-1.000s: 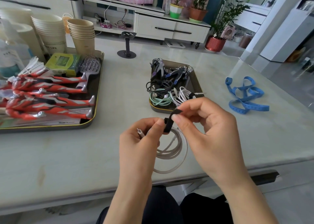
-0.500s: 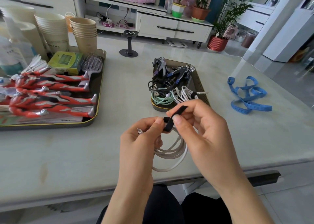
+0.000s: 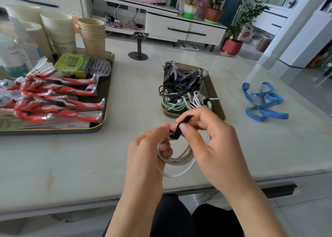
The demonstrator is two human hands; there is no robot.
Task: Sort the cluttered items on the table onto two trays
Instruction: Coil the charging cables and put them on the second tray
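A coiled white cable (image 3: 177,162) hangs over the table's front edge, gripped at its top by my left hand (image 3: 149,152). My right hand (image 3: 213,143) pinches the black strap (image 3: 179,127) that wraps the coil's top. Just behind my hands stands a small dark tray (image 3: 214,94) holding black, mint and white coiled cables and dark toy figures. The large dark tray (image 3: 106,109) at the left holds several red and silver toy figures, a green box and a lilac hairbrush. A blue measuring tape (image 3: 264,101) lies loose on the table at the right.
Stacked paper cups (image 3: 93,33) and bottles stand at the back left behind the large tray. A black phone stand (image 3: 138,46) is at the table's far edge. Beyond it are a white cabinet and potted plants.
My left hand has closed further round the top of the coil, hiding the cable's plug end. The strap stays pinched in my right hand. The view has shifted slightly.
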